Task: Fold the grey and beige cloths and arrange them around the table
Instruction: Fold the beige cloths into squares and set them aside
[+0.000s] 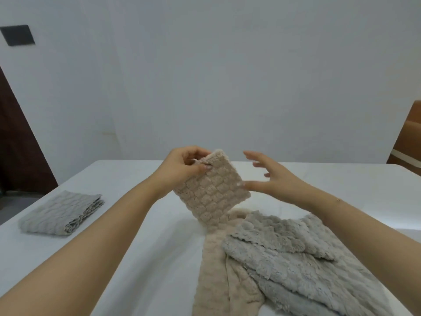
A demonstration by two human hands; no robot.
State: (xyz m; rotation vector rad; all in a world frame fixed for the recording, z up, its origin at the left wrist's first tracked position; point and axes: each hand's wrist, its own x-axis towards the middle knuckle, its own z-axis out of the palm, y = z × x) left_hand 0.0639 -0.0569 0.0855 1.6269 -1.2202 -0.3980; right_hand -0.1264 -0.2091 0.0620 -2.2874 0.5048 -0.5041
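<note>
The left hand [182, 166] is pinching the beige cloth [213, 190] above the white tabletop [136, 224]; the right hand [276, 176] is spreading loose fingers before a white wall [227, 76].

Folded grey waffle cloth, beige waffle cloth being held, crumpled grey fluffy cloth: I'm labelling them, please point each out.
Folded grey waffle cloth [61, 212]: head view, top face.
Beige waffle cloth [213, 190]: head view, raised end.
Crumpled grey fluffy cloth [296, 258]: head view, middle of the heap.

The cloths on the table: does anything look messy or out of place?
Only the unfolded grey cloth, rumpled in a heap over the beige cloth the left hand lifts. The folded grey cloth lies neat.
</note>
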